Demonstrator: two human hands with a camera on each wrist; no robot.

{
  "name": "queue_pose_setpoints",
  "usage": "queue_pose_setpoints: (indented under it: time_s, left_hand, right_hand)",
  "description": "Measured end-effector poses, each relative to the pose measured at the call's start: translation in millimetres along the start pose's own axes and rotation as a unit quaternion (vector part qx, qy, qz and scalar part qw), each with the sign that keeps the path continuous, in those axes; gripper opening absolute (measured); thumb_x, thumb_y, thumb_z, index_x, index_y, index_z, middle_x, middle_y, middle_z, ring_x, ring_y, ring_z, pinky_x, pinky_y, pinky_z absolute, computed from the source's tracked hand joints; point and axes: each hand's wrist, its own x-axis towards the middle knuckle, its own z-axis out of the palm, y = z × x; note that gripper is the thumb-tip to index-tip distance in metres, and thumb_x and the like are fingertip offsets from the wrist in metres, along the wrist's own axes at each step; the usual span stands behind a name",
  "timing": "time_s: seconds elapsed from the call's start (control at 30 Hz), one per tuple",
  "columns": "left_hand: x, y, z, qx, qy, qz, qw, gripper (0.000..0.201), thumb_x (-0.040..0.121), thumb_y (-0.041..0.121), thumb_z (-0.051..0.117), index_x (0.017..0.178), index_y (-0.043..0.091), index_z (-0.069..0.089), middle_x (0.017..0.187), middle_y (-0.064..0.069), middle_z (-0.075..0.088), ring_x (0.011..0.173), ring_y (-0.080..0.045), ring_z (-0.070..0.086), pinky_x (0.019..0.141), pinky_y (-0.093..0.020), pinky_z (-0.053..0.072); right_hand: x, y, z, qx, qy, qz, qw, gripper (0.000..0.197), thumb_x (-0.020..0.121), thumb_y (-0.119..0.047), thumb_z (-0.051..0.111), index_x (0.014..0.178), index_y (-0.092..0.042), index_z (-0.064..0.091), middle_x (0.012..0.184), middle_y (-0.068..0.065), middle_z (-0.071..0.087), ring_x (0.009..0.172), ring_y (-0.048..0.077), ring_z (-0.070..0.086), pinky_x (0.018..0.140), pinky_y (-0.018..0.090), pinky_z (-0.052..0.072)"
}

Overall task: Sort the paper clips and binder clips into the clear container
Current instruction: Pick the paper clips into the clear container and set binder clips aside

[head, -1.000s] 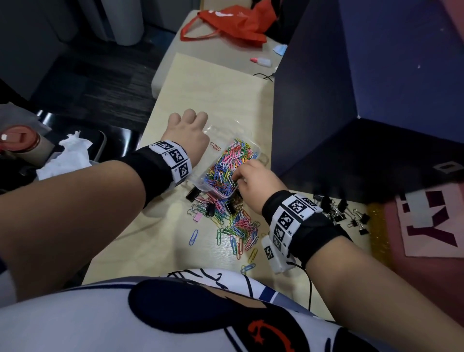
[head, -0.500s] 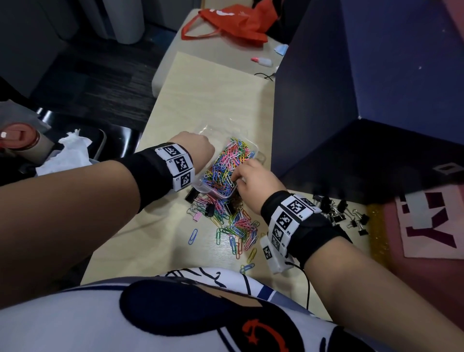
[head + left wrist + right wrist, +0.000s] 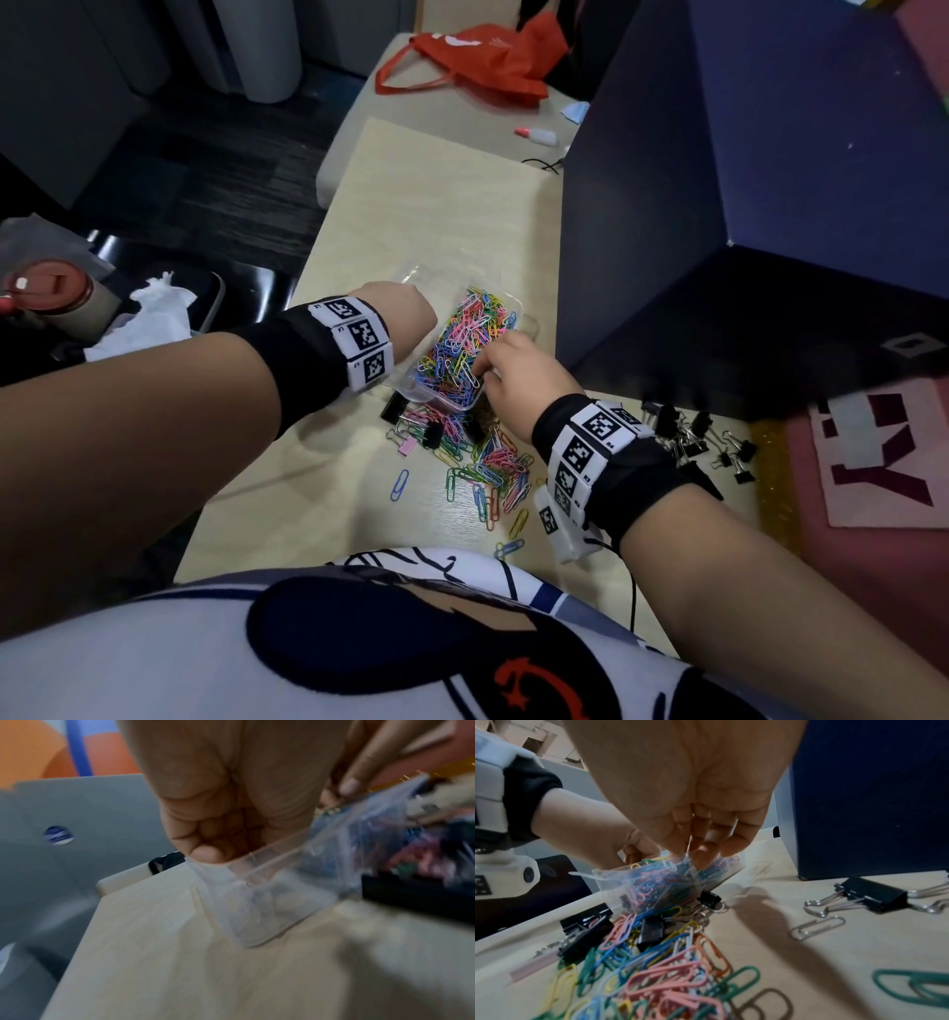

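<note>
The left hand (image 3: 405,313) grips the near-left edge of the clear plastic container (image 3: 506,308), fingers curled over its rim, and the box sits tipped on the pale wooden worktop (image 3: 436,205). In the left wrist view the thumb presses on the transparent wall, though that picture is blurred. The container is heaped with coloured paper clips (image 3: 462,349), pink, blue, green and yellow all tangled together.

The right hand (image 3: 518,375) hangs over the near corner of the box, fingertips (image 3: 706,858) bunched and dipping among the clips there; whether they pinch one, I cannot tell.

Just in front of the box, towards the person, lies a loose spill of more coloured paper clips (image 3: 488,462), with a few black binder clips (image 3: 431,431) and one small pink binder clip (image 3: 406,446) mixed into it. A single blue clip (image 3: 399,484) lies apart on the left. To the right, past the right wrist, a second cluster of black binder clips (image 3: 688,437) sits at the foot of a dark blue box (image 3: 744,180).

Both wrists wear black bands with square black-and-white code tags. On the far right a pink sheet (image 3: 883,452) carries large dark red lettering, only a "Y" readable. An orange bag (image 3: 477,61) lies on the far table.
</note>
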Motion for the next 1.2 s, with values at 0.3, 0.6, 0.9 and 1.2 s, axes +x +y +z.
queue_pose_setpoints:
  time_s: [0.3,0.6,0.9,1.2]
  left_hand:
    - [-11,11,-20,-0.25,0.149,0.027,0.956,0.021,0.085,0.016,0.06,0.105,0.017,0.069,0.103,-0.001,0.071,0.101,-0.021,0.062,0.083,-0.024,0.041]
    - [-7,14,6,-0.239,0.168,-0.052,0.955,0.04,0.082,0.036,0.065,0.116,0.019,0.053,0.113,-0.007,0.055,0.103,-0.029,0.055,0.086,-0.04,0.045]
    - [-8,4,21,-0.229,0.164,-0.17,0.944,0.05,0.072,0.05,0.067,0.11,0.023,0.051,0.128,-0.007,0.041,0.111,-0.032,0.045,0.089,-0.046,0.038]
    - [-8,6,22,-0.263,0.129,-0.167,0.941,0.044,0.079,0.054,0.064,0.106,0.022,0.056,0.136,-0.009,0.035,0.114,-0.034,0.048,0.087,-0.047,0.043]
  right_hand:
    - [2,-2,4,-0.026,-0.01,-0.008,1.0,0.032,0.092,-0.007,0.041,0.112,-0.018,0.063,0.122,0.004,0.05,0.104,0.029,0.057,0.084,0.034,0.049]
    - [-3,2,1,-0.067,0.015,0.01,0.998,0.038,0.09,0.001,0.042,0.121,-0.017,0.054,0.133,0.0,0.041,0.102,0.028,0.056,0.072,0.027,0.036]
    - [-1,1,-4,-0.07,-0.003,0.027,0.997,0.04,0.088,0.004,0.042,0.117,-0.018,0.057,0.128,0.002,0.043,0.101,0.027,0.057,0.074,0.03,0.042]
    - [4,-8,1,-0.025,-0.041,0.018,0.999,0.064,0.082,0.006,0.042,0.139,-0.023,0.041,0.142,-0.003,0.031,0.116,0.028,0.052,0.09,0.04,0.05]
